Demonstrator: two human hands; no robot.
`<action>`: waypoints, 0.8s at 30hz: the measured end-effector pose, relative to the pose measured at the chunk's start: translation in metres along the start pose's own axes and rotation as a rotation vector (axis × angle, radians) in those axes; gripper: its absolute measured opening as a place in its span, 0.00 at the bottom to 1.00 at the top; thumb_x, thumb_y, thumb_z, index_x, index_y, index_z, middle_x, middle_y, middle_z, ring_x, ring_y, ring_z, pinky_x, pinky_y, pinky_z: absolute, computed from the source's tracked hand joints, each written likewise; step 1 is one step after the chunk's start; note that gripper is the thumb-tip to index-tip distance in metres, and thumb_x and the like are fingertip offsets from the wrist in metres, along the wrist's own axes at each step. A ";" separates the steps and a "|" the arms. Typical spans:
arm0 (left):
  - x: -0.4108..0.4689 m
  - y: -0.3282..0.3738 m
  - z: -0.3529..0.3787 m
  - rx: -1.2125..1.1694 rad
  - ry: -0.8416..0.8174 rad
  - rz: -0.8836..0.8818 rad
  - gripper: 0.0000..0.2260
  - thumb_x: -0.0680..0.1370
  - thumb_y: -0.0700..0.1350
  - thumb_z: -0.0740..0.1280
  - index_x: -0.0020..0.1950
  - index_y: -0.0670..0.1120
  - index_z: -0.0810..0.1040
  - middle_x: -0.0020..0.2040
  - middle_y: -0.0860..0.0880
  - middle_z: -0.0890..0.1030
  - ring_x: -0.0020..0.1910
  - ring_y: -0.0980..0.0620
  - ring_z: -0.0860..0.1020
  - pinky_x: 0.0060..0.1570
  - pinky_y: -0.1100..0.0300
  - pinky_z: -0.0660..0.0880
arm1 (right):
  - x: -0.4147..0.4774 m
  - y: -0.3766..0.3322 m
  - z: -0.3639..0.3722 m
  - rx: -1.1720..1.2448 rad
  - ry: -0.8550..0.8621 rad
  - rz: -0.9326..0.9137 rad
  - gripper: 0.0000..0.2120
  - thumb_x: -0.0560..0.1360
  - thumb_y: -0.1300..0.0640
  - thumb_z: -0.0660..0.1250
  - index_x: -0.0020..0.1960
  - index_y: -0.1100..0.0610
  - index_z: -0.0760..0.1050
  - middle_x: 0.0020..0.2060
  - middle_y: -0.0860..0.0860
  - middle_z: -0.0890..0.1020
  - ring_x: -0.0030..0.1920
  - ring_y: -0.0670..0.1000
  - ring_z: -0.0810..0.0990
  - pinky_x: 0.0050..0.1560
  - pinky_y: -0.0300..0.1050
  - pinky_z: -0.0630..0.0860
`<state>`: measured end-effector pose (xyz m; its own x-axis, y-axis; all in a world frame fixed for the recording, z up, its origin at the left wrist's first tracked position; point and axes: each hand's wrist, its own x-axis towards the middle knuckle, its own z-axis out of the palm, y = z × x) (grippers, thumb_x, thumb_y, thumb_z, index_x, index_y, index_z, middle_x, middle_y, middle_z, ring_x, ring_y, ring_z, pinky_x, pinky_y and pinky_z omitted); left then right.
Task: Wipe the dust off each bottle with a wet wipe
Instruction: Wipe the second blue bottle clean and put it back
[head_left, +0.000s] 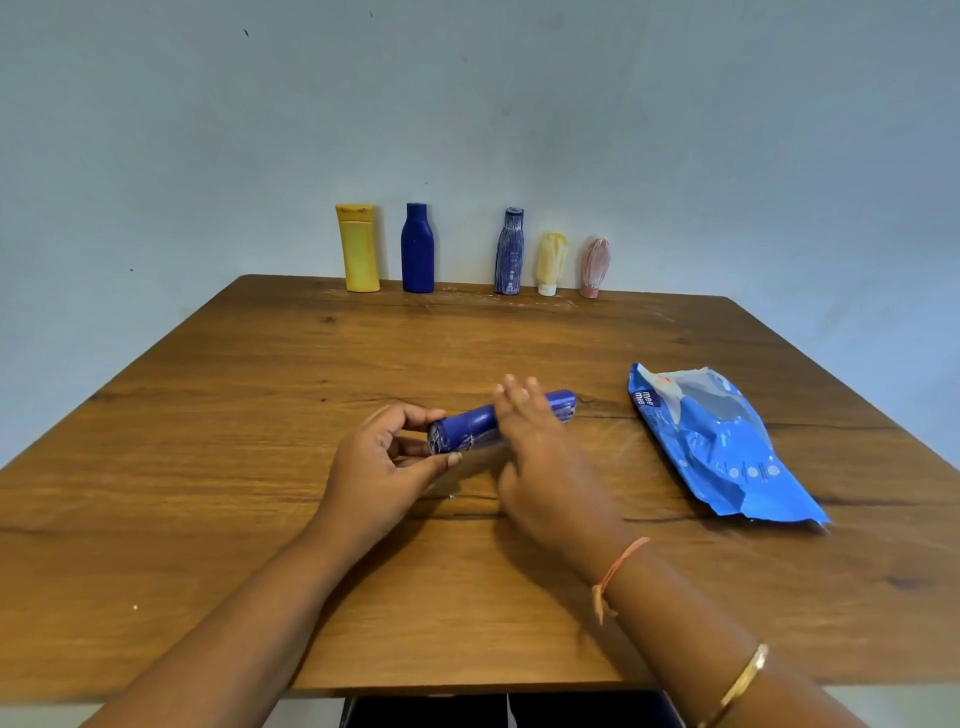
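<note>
1. Nearest the camera was the right forearm, wearing a gold bangle (743, 680) and an orange thread (618, 566) at the wrist.
2. Left hand (379, 462): thumb and fingertips pinched one end of the blue bottle (472, 423), apparently to stop it rolling.
3. Right hand (540, 457): it lay over the middle of the bottle with fingers straight and together, blurred by motion. No wipe showed, and I cannot tell whether 1 lay under the palm.
4. The blue bottle lay on its side on the table (260, 519), its long axis running left to right. White streaks showed at both ends. Judgement: wiping of this bottle was under way and not finished.
5. A wipe packet (722, 447) lay flat just beyond the right hand, its top torn open, likely kept within reach for a fresh wipe.
6. 5 containers stood upright along the far edge, against the wall (208, 130):
   - The yellow bottle (358, 249) and dark blue bottle (417, 249) looked clean.
   - The streaked blue bottle (509, 254), yellowish tube (550, 262) and pinkish tube (594, 265) carried pale streaks.
7. Judgement: the gap between the 2 groups probably marked the place of the bottle in hand.
</note>
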<state>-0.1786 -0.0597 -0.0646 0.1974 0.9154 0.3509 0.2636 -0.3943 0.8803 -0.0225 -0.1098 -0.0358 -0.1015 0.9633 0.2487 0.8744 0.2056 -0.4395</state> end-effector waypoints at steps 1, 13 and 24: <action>0.000 0.000 0.000 -0.021 -0.005 -0.018 0.15 0.67 0.34 0.75 0.50 0.46 0.78 0.50 0.50 0.80 0.41 0.63 0.80 0.39 0.73 0.74 | -0.002 -0.010 0.005 -0.021 -0.026 -0.076 0.33 0.75 0.66 0.55 0.75 0.55 0.45 0.76 0.49 0.45 0.74 0.47 0.39 0.74 0.43 0.40; 0.004 -0.011 0.002 -0.121 -0.031 -0.132 0.09 0.68 0.38 0.74 0.46 0.47 0.80 0.39 0.48 0.83 0.36 0.54 0.78 0.43 0.55 0.77 | 0.016 0.032 -0.007 0.024 -0.066 0.094 0.34 0.72 0.70 0.54 0.76 0.58 0.48 0.76 0.51 0.47 0.75 0.47 0.42 0.71 0.38 0.41; 0.003 -0.006 -0.001 -0.196 -0.069 -0.156 0.07 0.70 0.36 0.72 0.43 0.47 0.79 0.35 0.51 0.82 0.36 0.55 0.80 0.38 0.63 0.78 | 0.006 -0.009 0.009 0.008 -0.177 -0.182 0.34 0.74 0.68 0.55 0.76 0.56 0.45 0.76 0.49 0.44 0.74 0.44 0.38 0.66 0.32 0.33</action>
<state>-0.1808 -0.0548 -0.0688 0.2343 0.9535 0.1896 0.1089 -0.2196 0.9695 -0.0351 -0.1042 -0.0378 -0.3392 0.9254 0.1692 0.8303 0.3791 -0.4084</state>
